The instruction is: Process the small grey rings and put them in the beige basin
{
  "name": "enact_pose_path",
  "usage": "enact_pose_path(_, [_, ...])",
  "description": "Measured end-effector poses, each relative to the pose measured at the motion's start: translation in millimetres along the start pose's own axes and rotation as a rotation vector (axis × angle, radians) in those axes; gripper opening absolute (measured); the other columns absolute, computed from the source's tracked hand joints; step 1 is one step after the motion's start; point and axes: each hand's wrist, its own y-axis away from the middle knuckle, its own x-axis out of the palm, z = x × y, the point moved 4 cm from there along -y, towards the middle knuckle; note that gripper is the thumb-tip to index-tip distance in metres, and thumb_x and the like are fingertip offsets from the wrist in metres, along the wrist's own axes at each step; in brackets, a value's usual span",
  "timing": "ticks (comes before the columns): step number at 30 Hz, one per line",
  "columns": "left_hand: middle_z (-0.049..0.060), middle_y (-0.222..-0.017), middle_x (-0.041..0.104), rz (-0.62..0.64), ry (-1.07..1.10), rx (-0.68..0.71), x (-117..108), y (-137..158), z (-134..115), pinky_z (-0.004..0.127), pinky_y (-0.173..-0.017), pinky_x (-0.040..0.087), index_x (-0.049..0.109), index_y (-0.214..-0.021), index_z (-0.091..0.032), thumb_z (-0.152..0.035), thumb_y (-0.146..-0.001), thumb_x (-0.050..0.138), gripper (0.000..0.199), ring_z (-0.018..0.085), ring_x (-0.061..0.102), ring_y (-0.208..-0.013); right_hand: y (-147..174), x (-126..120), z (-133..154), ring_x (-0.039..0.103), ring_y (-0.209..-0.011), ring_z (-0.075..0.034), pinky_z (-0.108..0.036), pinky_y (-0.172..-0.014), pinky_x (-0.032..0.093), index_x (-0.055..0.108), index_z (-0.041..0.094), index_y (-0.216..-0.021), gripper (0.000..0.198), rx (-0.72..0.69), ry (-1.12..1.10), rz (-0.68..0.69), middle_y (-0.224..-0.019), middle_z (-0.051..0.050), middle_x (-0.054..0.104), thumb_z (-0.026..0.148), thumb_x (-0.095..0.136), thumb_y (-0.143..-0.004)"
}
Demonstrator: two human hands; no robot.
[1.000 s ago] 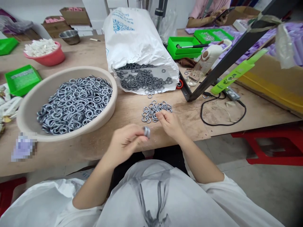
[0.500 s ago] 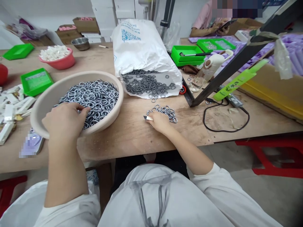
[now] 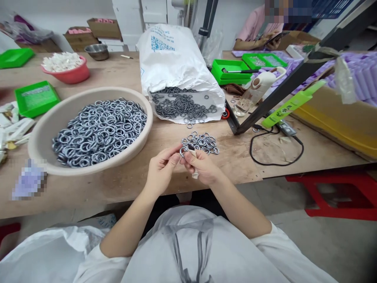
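Note:
Both hands meet above the table's front edge. My left hand (image 3: 160, 169) pinches a grey ring (image 3: 182, 152) between thumb and fingers. My right hand (image 3: 206, 168) is closed on a small white-handled blade (image 3: 194, 173), its dark tip pointing away from me, and its fingertips are at the ring too. Just behind the hands lies a loose pile of grey rings (image 3: 203, 140) on the wood. To the left stands a wide beige basin (image 3: 34, 146) heaped with rings of the same kind (image 3: 103, 129).
A white sack (image 3: 176, 59) lies behind the pile, grey rings spilling from its mouth. Right of it, a dark metal frame (image 3: 265, 106) slants up near a bottle (image 3: 247, 96) and a black cable (image 3: 251, 151). Green trays (image 3: 37, 98) stand around. A person (image 3: 256, 27) sits at the back.
My left hand has left the basin and come right, now holding a ring against my right hand. My right hand has drawn slightly back from the pile, the blade still in it.

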Motion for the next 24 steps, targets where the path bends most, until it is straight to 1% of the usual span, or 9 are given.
enact_pose_path(2, [0.007,-0.088,0.075,-0.001,0.183,-0.106,5.2,-0.5,9.5,0.027,-0.065,0.05,0.077,-0.111,-0.019,-0.049,-0.086,0.067,0.04,0.015,0.063,-0.075,1.5,1.8,-2.5,0.033,-0.045,-0.006,-0.022,-0.041,0.021,0.061,0.018,-0.066,0.054,-0.001,-0.03,-0.013,-0.054,0.006,0.045,0.071,0.073,-0.068])
enact_pose_path(5, [0.002,-0.071,0.07,0.048,0.35,-0.181,9.5,-1.0,12.7,0.028,-0.064,0.051,0.077,-0.105,-0.019,-0.048,-0.08,0.074,0.038,0.013,0.06,-0.063,0.3,3.2,-7.2,0.033,-0.046,-0.006,-0.023,-0.041,0.023,0.061,0.019,-0.065,0.056,-0.016,-0.024,-0.015,-0.055,0.004,0.048,0.073,0.073,-0.067])
enact_pose_path(7, [0.002,-0.077,0.072,0.04,0.405,-0.208,10.5,-0.8,12.2,0.028,-0.064,0.052,0.076,-0.101,-0.018,-0.043,-0.076,0.08,0.035,0.012,0.06,-0.062,0.1,4.0,-9.9,0.031,-0.046,-0.006,-0.023,-0.041,0.021,0.059,0.019,-0.064,0.056,-0.044,-0.004,-0.031,-0.056,0.004,0.048,0.074,0.072,-0.068])
enact_pose_path(10, [0.004,-0.09,0.075,-0.037,0.475,-0.228,8.8,-0.8,12.5,0.023,-0.065,0.052,0.072,-0.092,-0.017,-0.035,-0.069,0.086,0.032,0.01,0.063,-0.068,2.7,2.8,-9.6,0.029,-0.048,-0.007,-0.024,-0.045,0.022,0.055,0.02,-0.062,0.055,-0.12,0.044,-0.097,-0.055,0.006,0.041,0.072,0.071,-0.071])
enact_pose_path(13, [-0.002,-0.071,0.068,-0.091,0.583,-0.301,7.2,-0.6,16.9,0.018,-0.056,0.046,0.063,-0.083,-0.017,-0.032,-0.064,0.089,0.036,0.006,0.057,-0.057,7.5,-3.6,0.1,0.034,-0.054,-0.009,-0.025,-0.052,0.03,0.058,0.02,-0.067,0.047,-0.228,0.115,-0.205,-0.059,0.006,0.041,0.064,0.076,-0.072])
enact_pose_path(15, [-0.004,-0.066,0.064,-0.067,0.615,-0.354,8.2,0.0,19.5,0.017,-0.05,0.042,0.061,-0.082,-0.018,-0.032,-0.063,0.089,0.037,0.005,0.054,-0.052,10.3,-7.0,10.9,0.039,-0.06,-0.01,-0.026,-0.059,0.035,0.066,0.021,-0.08,0.041,-0.309,0.211,-0.231,-0.064,0.005,0.045,0.059,0.078,-0.073])
enact_pose_path(17, [-0.004,-0.069,0.065,-0.039,0.619,-0.376,9.8,0.8,20.1,0.017,-0.05,0.042,0.06,-0.082,-0.017,-0.031,-0.062,0.09,0.038,0.005,0.054,-0.052,12.4,-6.3,20.9,0.045,-0.067,-0.012,-0.028,-0.067,0.04,0.072,0.022,-0.091,0.038,-0.387,0.355,-0.19,-0.07,0.003,0.05,0.057,0.076,-0.077])
enact_pose_path(20, [-0.002,-0.073,0.065,0.02,0.646,-0.403,14.5,3.1,18.8,0.018,-0.052,0.044,0.063,-0.085,-0.016,-0.034,-0.063,0.09,0.039,0.005,0.054,-0.053,15.4,-2.3,27.1,0.052,-0.072,-0.014,-0.031,-0.071,0.043,0.075,0.021,-0.089,0.034,-0.479,0.494,-0.135,-0.077,-0.001,0.056,0.054,0.068,-0.085])
enact_pose_path(24, [-0.001,-0.065,0.061,0.153,0.647,-0.447,23.4,8.8,16.4,0.019,-0.052,0.042,0.066,-0.087,-0.014,-0.045,-0.068,0.085,0.041,0.007,0.053,-0.053,17.2,0.6,21.2,0.056,-0.073,-0.015,-0.031,-0.071,0.047,0.075,0.021,-0.093,0.036,-0.547,0.495,-0.178,-0.082,-0.002,0.06,0.055,0.065,-0.088])
